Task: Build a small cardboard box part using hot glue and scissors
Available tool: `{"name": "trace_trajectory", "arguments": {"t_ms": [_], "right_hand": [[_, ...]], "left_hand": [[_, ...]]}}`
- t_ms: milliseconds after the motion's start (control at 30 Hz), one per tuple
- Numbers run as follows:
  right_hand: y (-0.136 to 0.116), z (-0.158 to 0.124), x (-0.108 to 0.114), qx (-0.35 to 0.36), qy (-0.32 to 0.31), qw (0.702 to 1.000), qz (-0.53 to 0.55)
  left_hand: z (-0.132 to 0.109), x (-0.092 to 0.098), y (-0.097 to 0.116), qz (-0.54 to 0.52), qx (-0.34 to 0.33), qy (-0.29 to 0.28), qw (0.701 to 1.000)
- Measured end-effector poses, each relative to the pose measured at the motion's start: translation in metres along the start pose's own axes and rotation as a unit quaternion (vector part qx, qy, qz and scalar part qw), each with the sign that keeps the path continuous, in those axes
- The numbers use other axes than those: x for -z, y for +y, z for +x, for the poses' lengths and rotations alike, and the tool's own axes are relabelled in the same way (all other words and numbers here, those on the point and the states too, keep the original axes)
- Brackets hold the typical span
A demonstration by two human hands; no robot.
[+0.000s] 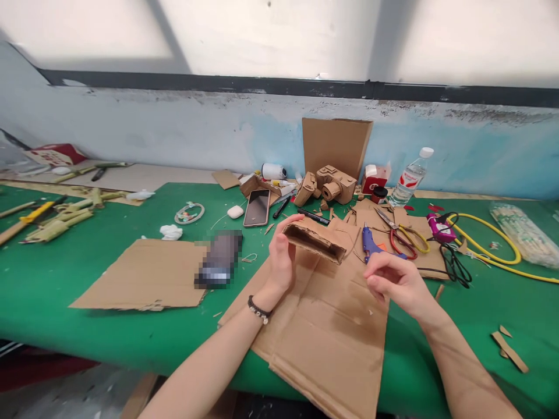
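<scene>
Cardboard covers most of the green counter [65,291]. The left hand [282,256] holds a small open box [315,238] up above a large flat sheet [323,326], its grip closed around the box's left end, thumb on the near side. The box is an open-sided cardboard sleeve, tilted down to the right, and its hollow inside shows. The right hand [395,282] hovers just beside the box's right end, fingers curled loosely and holding nothing that shows; it does not touch the box.

The box walls look folded and joined already, so the shell seems built. Its near face is open, and no detail is fixed on it. A finished-looking cardboard camera [335,183] stands at the back against an upright board [336,145], which suggests further parts are left to add.

A blue glue gun [369,241] lies just right of the box, scissors [399,233] beyond it. A phone [257,208] and marker [313,217] lie behind, and a bottle [408,177] stands at the back right.
</scene>
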State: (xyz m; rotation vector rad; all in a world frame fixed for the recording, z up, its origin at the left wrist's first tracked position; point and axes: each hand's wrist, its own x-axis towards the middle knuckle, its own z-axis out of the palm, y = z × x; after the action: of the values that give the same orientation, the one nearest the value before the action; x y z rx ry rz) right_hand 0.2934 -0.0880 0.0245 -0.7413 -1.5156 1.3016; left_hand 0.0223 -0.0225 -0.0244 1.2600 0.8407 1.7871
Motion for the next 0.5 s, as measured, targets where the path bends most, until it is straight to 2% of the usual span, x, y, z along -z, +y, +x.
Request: {"name": "trace_trajectory", "arguments": {"t_ms": [100, 167, 233, 400, 433, 500], "right_hand": [[0.001, 0.003, -0.001, 0.061, -0.001, 0.996, -0.065], [0.002, 0.005, 0.0, 0.075, -0.009, 0.994, -0.073], [0.004, 0.005, -0.001, 0.062, -0.009, 0.997, -0.055], [0.011, -0.003, 0.0, -0.049, 0.033, 0.998, -0.036], [0.012, -0.005, 0.0, -0.05, 0.038, 0.997, -0.044], [0.011, -0.006, -0.001, -0.01, 0.04, 0.997, -0.069]], "left_hand": [[0.001, -0.003, 0.002, -0.064, 0.046, 0.005, 0.997], [0.002, -0.005, 0.006, -0.09, 0.057, 0.013, 0.994], [0.002, -0.007, 0.009, -0.098, 0.059, 0.014, 0.993], [-0.002, -0.006, 0.008, -0.067, 0.051, -0.003, 0.996], [-0.002, -0.005, 0.007, -0.049, 0.04, -0.006, 0.998], [-0.001, -0.001, 0.006, 0.016, -0.012, -0.014, 1.0]]}}
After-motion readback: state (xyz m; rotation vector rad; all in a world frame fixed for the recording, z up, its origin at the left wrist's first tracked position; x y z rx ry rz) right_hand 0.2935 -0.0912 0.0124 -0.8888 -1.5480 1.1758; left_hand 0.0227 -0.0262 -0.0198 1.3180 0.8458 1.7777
